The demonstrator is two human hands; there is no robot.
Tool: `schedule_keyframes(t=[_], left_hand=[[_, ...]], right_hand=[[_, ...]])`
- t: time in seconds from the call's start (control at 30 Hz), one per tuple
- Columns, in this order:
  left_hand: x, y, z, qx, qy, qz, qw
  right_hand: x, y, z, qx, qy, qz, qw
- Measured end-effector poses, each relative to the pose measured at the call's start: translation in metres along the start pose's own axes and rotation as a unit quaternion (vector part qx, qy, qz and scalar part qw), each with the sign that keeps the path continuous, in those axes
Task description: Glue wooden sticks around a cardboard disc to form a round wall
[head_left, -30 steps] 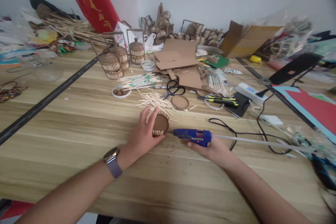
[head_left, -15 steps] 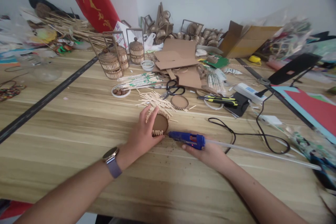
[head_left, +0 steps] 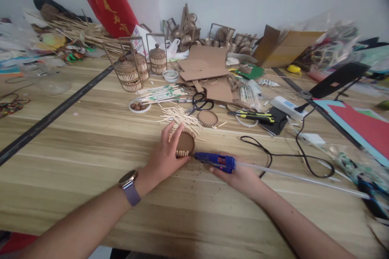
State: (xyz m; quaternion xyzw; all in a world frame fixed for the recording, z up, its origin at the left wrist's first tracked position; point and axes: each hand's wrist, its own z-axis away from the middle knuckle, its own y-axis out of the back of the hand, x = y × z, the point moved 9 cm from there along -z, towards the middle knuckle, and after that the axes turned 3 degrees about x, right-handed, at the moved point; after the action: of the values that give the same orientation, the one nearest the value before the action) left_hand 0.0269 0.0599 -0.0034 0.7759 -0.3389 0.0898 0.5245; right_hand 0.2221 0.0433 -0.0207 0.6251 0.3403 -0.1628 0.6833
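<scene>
My left hand [head_left: 166, 149] grips a small round cardboard tray [head_left: 186, 142] by its left side, fingers over the far rim and thumb at the near one. Short pale sticks stand around part of its edge. In my right hand [head_left: 237, 178] is a blue hot glue gun [head_left: 215, 162], with a long clear glue stick [head_left: 298, 177] running out of its back. The gun's nozzle points left and is at the tray's near right edge, close to my left thumb. A heap of short sticks [head_left: 179, 115] and a second round cardboard piece [head_left: 208, 118] lie just beyond.
Black scissors [head_left: 203, 102], a white dish of brown balls [head_left: 140, 106] and yellow-black cutters [head_left: 252, 116] lie behind the heap. Finished stick lanterns [head_left: 129, 75] stand back left. Cardboard sheets [head_left: 206, 62] lie mid-back. A black cable [head_left: 285, 155] loops at right beside a phone [head_left: 275, 120].
The glue gun in my right hand has shifted slightly left, its nozzle nearer the tray's edge. My left hand and the tray have stayed in place.
</scene>
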Motion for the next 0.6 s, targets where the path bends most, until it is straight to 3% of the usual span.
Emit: schedule_keyframes(t=[0.6], left_hand=[[-0.001, -0.001, 0.0, -0.006, 0.005, 0.003, 1.0]], right_hand=[[0.015, -0.003, 0.001, 0.014, -0.01, 0.012, 1.0]])
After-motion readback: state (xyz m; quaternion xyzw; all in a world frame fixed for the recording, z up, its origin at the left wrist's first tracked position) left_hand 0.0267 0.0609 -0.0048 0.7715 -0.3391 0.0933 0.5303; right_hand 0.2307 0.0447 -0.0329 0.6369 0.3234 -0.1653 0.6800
